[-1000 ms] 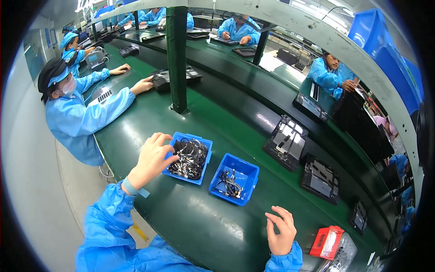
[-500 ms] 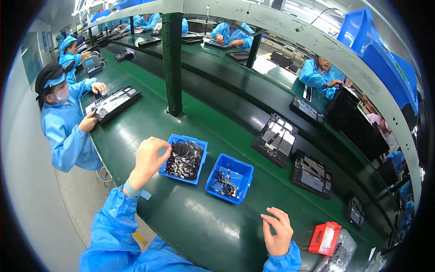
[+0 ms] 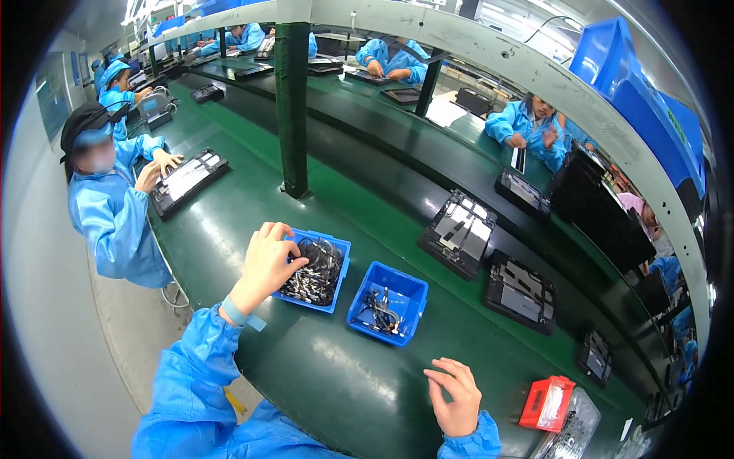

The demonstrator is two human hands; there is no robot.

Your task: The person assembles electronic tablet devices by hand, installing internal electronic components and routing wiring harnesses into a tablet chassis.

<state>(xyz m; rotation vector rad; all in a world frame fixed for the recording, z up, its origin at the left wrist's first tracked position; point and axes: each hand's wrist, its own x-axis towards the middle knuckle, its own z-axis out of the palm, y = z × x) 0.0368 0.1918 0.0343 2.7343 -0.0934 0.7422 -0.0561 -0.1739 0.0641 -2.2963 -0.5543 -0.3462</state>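
Observation:
My left hand (image 3: 267,262) is over the left edge of a blue bin heaped with small black cables (image 3: 317,271). Its fingers are curved, with the thumb a little apart from them, and I see nothing held in it. Right beside that bin stands a second blue bin (image 3: 417,307), with fewer cables (image 3: 380,312) lying in its bottom. My right hand (image 3: 456,394) hovers over the green table to the right of the second bin. Thumb and fingers are apart there, with nothing between them.
Black device housings (image 3: 459,233) lie on the dark belt beyond the bins. A red box (image 3: 547,403) and a clear plastic tray (image 3: 573,428) sit at the right. A green post (image 3: 292,107) rises behind the bins. At the left, a co-worker handles another housing (image 3: 187,183).
My left hand has moved right, farther over the cable bin. My right hand has shifted slightly left. The housings on the belt have slid slightly, and the co-worker at the left has moved both hands.

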